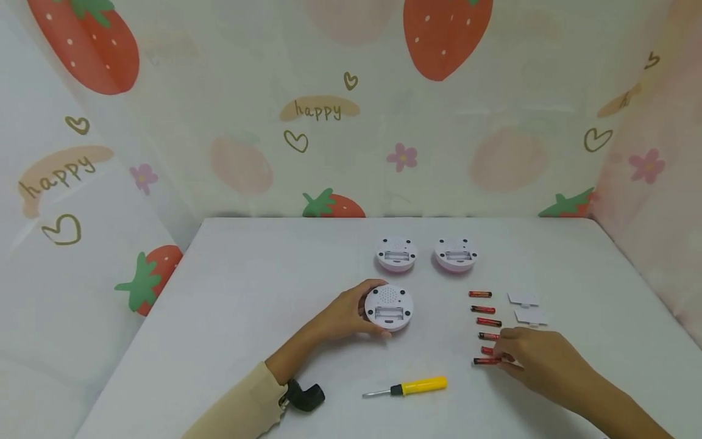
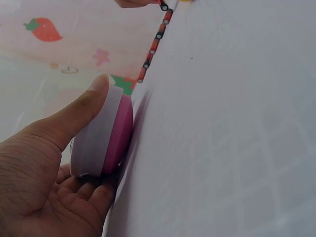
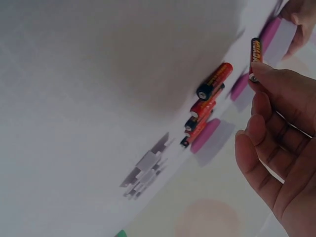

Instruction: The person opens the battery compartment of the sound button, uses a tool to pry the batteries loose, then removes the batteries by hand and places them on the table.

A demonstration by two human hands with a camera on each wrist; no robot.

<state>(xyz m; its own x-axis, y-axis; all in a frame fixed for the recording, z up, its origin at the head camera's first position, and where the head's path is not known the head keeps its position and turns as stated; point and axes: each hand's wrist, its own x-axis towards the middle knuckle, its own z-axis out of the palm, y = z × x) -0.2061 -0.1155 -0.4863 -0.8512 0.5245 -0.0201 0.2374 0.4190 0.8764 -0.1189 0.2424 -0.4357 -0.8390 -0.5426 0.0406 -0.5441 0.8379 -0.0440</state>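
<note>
My left hand [image 1: 347, 312] grips the side of a round device [image 1: 388, 297], thumb at the near edge and fingers around the far side. Its white underside faces up, showing small holes, dark feet and a vacant battery slot; the left wrist view shows a pink lower body [image 2: 119, 136]. Between thumb and forefinger, my right hand [image 1: 532, 355] pinches a red-and-black battery [image 3: 256, 49], at the near end of the battery row. Other red batteries [image 1: 489, 321] lie in a column beyond it, a few partly hidden by the right fingers.
Two similar round devices, one at left [image 1: 397, 255] and one at right [image 1: 456, 255], lie slot-up at the back. White battery covers [image 1: 523, 299] lie right of the batteries. A yellow-handled screwdriver [image 1: 422, 386] rests near the front. A patterned cloth wall [image 1: 351, 146] stands behind the table.
</note>
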